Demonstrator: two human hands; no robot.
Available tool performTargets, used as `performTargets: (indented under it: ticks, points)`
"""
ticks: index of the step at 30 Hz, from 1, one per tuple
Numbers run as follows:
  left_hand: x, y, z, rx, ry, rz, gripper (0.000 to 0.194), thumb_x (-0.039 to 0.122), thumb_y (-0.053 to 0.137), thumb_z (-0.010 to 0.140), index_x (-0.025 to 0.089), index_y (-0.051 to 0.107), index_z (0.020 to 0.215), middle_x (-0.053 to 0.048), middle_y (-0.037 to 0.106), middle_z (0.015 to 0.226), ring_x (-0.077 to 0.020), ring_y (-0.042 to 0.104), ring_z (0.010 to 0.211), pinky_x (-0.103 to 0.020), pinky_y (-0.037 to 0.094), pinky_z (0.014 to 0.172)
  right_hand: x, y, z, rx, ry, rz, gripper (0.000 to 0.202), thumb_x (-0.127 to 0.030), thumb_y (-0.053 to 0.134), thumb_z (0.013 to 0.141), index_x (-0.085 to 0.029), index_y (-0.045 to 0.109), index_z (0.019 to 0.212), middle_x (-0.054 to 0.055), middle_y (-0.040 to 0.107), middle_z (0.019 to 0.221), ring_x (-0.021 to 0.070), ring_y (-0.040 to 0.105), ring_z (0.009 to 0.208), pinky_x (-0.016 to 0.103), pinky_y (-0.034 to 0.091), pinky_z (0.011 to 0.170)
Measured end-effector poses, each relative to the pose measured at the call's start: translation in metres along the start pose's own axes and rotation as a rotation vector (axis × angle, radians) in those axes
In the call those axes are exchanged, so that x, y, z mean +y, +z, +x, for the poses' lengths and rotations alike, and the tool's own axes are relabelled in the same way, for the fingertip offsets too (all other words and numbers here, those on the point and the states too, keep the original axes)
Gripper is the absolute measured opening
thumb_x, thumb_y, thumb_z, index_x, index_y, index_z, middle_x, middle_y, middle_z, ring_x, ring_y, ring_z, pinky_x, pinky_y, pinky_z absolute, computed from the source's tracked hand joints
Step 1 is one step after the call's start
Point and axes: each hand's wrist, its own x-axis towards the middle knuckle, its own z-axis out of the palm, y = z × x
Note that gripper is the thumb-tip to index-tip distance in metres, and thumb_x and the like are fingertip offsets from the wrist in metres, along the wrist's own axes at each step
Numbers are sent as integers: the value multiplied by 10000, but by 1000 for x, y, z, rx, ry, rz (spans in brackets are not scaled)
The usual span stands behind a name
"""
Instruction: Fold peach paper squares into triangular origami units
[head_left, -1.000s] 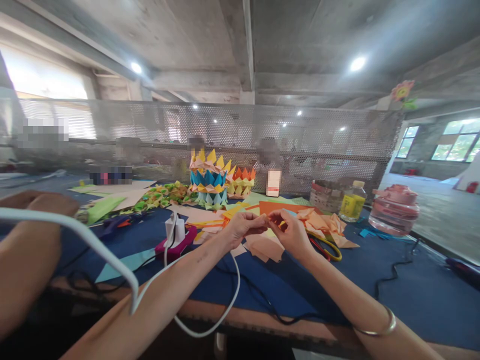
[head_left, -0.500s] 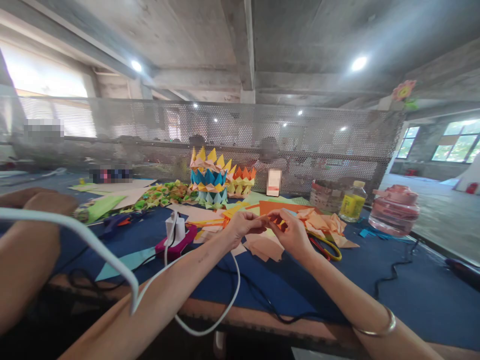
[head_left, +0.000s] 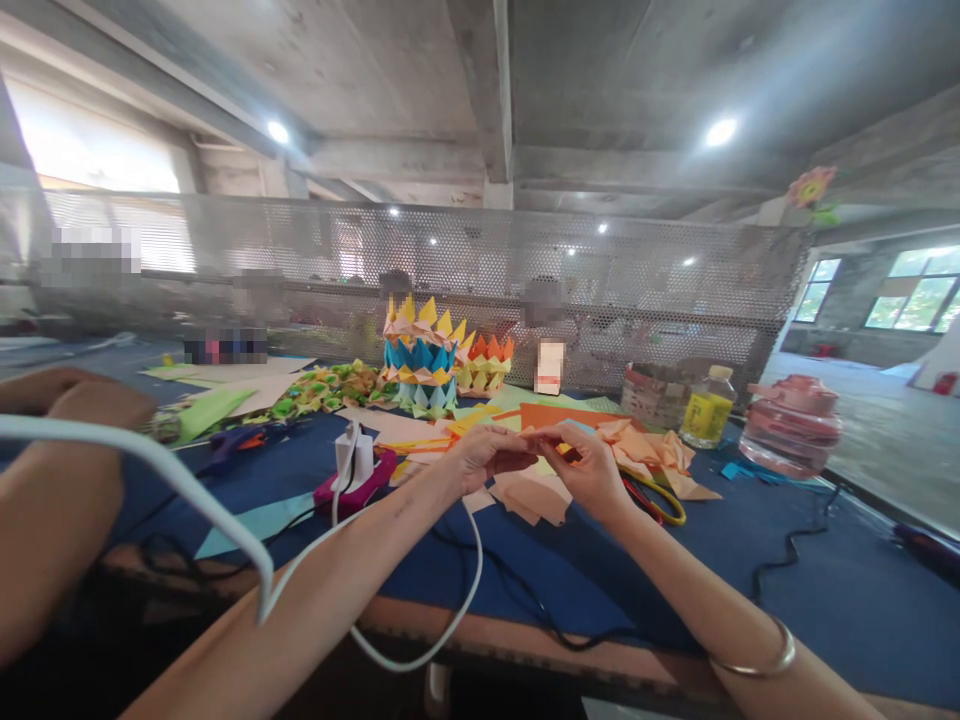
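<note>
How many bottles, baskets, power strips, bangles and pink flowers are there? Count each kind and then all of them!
Bottles: 2, the pink water bottle and the yellow-labelled bottle
Woven basket: 1
Magenta power strip: 1
Bangle: 1
Pink flower: 1
Total: 6

Glary ceiling lamps (head_left: pixel 721 132), bright windows (head_left: pixel 915 290), soft blur, stretched edges
</note>
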Motion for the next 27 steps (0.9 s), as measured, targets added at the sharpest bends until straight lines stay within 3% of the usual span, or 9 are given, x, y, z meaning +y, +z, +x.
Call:
performTargets:
  ticks: [10,18,27]
  points:
    - [3,5,-4,-17,-37,-31,92,97,707,590,99,632,642,-74,679,663,-146,647,626,-264,502,735,-4,1,1,56,3,0,199,-268,525,809,-213,684,915,39,605,761,132,544,665,233,454,548]
    - [2,2,-1,-70,6,10,139,159,732,593,95,671,701,-85,690,707,-161,657,683,-258,509,735,-1,2,2,74,94,84,195,-289,539,800,-188,670,903,59,638,829,152,569,724,260,475,620]
    - [5,1,-2,-57,-48,-3,100,123,704,599,80,659,678,-94,689,700,-164,659,666,-234,516,677,-1,0,2,24,44,57,203,-239,528,798,-207,699,904,37,580,727,140,537,680,244,445,569]
